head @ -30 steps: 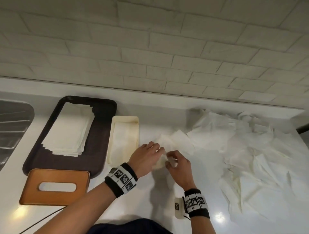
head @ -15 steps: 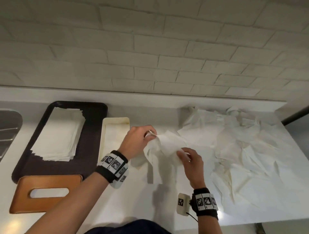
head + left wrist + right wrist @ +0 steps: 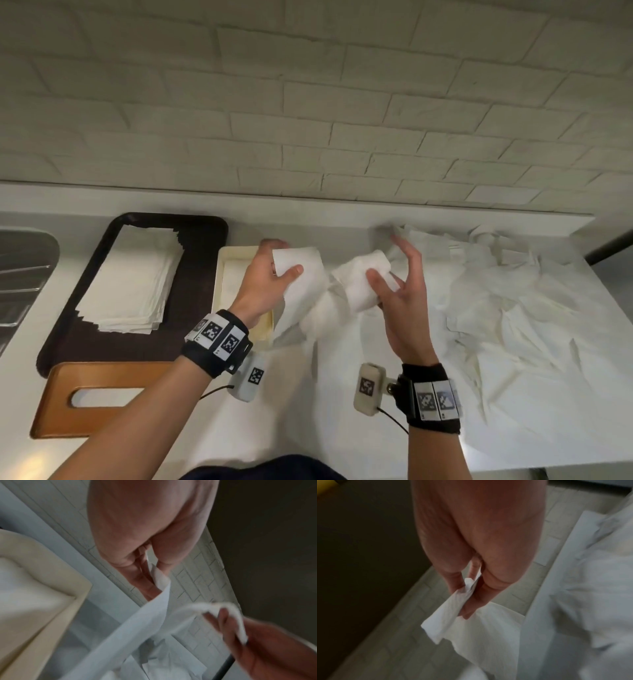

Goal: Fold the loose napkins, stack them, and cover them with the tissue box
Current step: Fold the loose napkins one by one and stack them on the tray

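A white napkin (image 3: 325,301) hangs in the air between both hands, above the white counter. My left hand (image 3: 270,274) pinches its left corner (image 3: 157,574) between thumb and fingers. My right hand (image 3: 394,281) pinches the right corner (image 3: 467,588) with thumb and forefinger, its other fingers spread. A pile of loose napkins (image 3: 496,308) lies crumpled to the right. A stack of folded napkins (image 3: 133,281) sits on the dark tray (image 3: 85,335). The brown wooden tissue box cover (image 3: 102,397) with its slot lies in front of the tray.
A cream rectangular tray (image 3: 236,270) stands just right of the dark tray, under my left hand. A metal sink (image 3: 20,274) is at the far left. A white brick wall (image 3: 308,102) backs the counter.
Both hands have lifted the napkin off the counter and pulled apart, spreading it between them. The view has shifted downward and to the left.
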